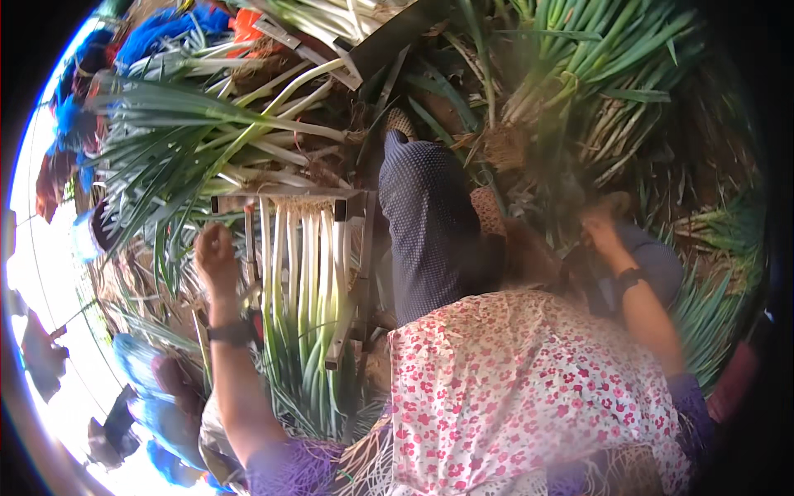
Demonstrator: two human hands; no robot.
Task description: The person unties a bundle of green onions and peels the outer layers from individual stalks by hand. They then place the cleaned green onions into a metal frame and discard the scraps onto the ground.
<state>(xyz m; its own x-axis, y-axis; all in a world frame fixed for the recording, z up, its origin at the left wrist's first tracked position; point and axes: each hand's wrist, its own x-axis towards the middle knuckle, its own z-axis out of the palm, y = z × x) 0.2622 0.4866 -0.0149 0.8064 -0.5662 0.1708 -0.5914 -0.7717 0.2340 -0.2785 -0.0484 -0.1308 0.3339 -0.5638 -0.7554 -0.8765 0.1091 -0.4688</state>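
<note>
My left hand [215, 255] is curled closed beside the left side of a metal frame [354, 273]; whatever it may hold is hidden. A row of long green onions [310, 264] lies in the frame, roots at the far end and leaves toward me. Just beyond the frame, a loose heap of green onions [207, 132] has its leaves spread to the left. My right hand [601, 227] is low on the right, beside my bent knee, fingers bent together. Haze blurs it, and I cannot make out anything in its grip.
Large bundles of green onions [604, 74] stand at the far right, with more leaves [719, 310] along the right edge. Another metal frame [306, 50] with onions is at the far left. My legs [430, 215] lie between my hands. Blue plastic bags [161, 405] sit at the left.
</note>
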